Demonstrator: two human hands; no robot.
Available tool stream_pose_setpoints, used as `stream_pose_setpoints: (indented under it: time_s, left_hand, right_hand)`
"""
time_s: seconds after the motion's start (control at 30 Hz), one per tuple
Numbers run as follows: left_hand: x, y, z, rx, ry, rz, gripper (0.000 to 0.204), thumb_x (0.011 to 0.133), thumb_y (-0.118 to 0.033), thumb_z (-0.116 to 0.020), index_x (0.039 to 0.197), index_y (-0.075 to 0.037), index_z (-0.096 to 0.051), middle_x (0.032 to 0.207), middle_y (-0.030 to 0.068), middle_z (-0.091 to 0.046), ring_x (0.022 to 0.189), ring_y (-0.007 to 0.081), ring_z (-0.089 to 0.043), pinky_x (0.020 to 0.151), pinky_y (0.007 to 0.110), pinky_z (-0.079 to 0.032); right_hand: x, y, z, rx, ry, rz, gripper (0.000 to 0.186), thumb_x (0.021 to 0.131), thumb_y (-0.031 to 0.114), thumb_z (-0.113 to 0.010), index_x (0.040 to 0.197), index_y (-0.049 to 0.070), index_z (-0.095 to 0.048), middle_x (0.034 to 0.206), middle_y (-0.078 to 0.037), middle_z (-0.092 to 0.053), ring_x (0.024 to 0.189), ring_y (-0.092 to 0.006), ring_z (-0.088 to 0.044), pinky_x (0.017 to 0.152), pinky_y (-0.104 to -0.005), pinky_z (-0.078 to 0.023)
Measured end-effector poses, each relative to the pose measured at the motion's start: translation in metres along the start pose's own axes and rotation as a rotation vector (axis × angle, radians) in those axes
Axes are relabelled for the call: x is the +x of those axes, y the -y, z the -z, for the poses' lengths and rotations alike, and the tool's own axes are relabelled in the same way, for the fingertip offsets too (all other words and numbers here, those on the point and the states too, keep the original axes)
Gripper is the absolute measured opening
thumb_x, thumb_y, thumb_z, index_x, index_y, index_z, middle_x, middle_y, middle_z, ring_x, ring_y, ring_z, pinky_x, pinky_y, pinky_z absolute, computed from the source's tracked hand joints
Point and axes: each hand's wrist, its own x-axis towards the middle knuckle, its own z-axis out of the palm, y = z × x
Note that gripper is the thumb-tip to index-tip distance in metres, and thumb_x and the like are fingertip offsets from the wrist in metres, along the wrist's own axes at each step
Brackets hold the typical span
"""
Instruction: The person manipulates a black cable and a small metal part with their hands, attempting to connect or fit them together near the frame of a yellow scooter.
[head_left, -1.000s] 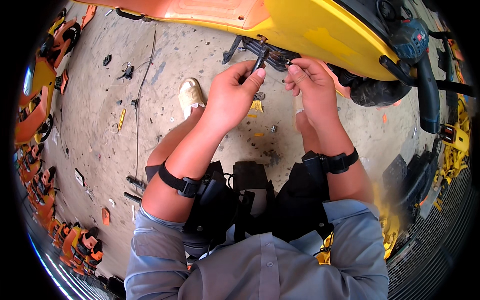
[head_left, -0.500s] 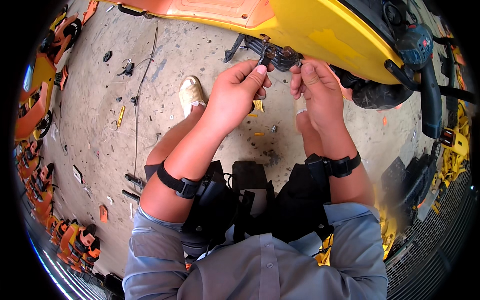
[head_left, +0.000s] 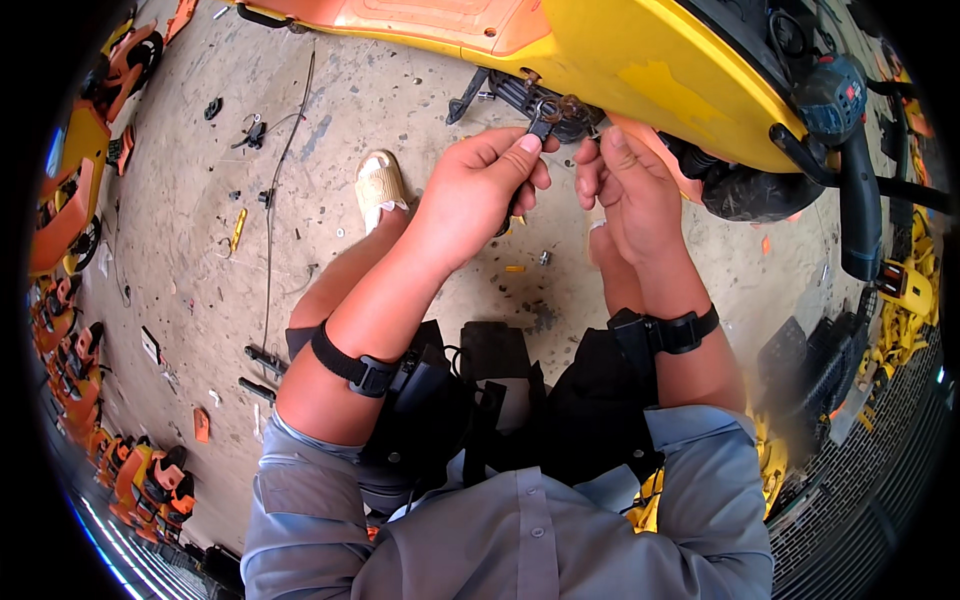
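My left hand [head_left: 480,190] is closed round a dark ring-ended spanner [head_left: 541,126]; its ring points up toward a rusty brown joint [head_left: 572,108] under the yellow body panel. The spanner's lower end shows below my fingers. Beside it on the right, my right hand [head_left: 637,185] has thumb and forefinger pinched just below the joint. Something small and metallic shows at these fingertips, too small to name. The joint belongs to a yellow and orange scooter [head_left: 590,60] at the top. Black ribbed parts [head_left: 520,92] lie behind the joint.
A dark blue cordless power tool [head_left: 835,95] rests at the right on the scooter. A black cable [head_left: 285,150], a yellow-handled tool [head_left: 238,230] and small loose parts lie on the concrete floor. Orange scooters [head_left: 75,200] stand at the left; yellow parts [head_left: 905,300] are piled at right.
My left hand has turned slightly, and the spanner's ring now shows more clearly, next to the rusty joint. The right hand stays nearly in place at the joint.
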Motion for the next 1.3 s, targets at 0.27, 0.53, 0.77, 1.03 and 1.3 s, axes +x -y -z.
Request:
stream_pose_setpoints:
  time_s: [0.27,0.53,0.77,1.03,1.3]
  left_hand:
    - [-0.0008,0.0015,-0.0010,-0.013,0.027,0.014,0.033,0.105,-0.027,-0.049,0.115,0.000,-0.065,0.078,-0.0016,-0.059,0.065,0.0070,-0.052,0.061,0.022,-0.042]
    - [0.0000,0.0017,0.0016,-0.022,0.029,0.017,0.033,0.105,-0.027,-0.049,0.115,0.000,-0.065,0.077,-0.0017,-0.059,0.064,0.0068,-0.051,0.060,0.022,-0.042]
    - [-0.0011,0.0003,0.0033,-0.009,0.013,0.029,0.033,0.104,-0.027,-0.050,0.114,0.000,-0.066,0.077,-0.0019,-0.059,0.063,0.0063,-0.051,0.060,0.022,-0.042]
    - [-0.0010,0.0010,0.0032,0.020,-0.009,0.026,0.032,0.104,-0.027,-0.051,0.114,-0.001,-0.066,0.077,-0.0019,-0.059,0.065,0.0071,-0.051,0.062,0.021,-0.042]
    - [-0.0010,0.0044,0.0010,0.184,-0.085,-0.068,0.030,0.102,-0.024,-0.056,0.117,0.000,-0.066,0.081,-0.0012,-0.062,0.070,0.0061,-0.052,0.066,0.021,-0.045]
  right_hand:
    - [0.0026,-0.0051,0.0041,-0.070,0.004,0.034,0.033,0.103,0.032,-0.052,0.094,0.003,-0.064,0.072,0.000,-0.058,0.066,-0.0093,-0.053,0.063,-0.0242,-0.043]
    - [0.0047,-0.0085,0.0027,-0.239,-0.087,0.122,0.025,0.101,0.025,-0.057,0.096,0.003,-0.065,0.073,0.002,-0.058,0.068,-0.0070,-0.052,0.063,-0.0225,-0.041]
    - [0.0044,-0.0074,0.0021,-0.310,-0.186,0.179,0.017,0.098,0.019,-0.063,0.095,0.002,-0.066,0.073,0.002,-0.058,0.068,-0.0064,-0.052,0.062,-0.0212,-0.041]
    - [-0.0005,0.0000,-0.0015,-0.271,-0.267,0.244,0.014,0.095,0.013,-0.067,0.098,0.000,-0.067,0.081,0.000,-0.059,0.072,-0.0076,-0.052,0.065,-0.0220,-0.043]
    - [0.0005,-0.0042,0.0024,-0.296,-0.268,0.307,0.013,0.092,0.009,-0.070,0.100,-0.001,-0.067,0.083,0.001,-0.058,0.074,-0.0063,-0.052,0.066,-0.0198,-0.042]
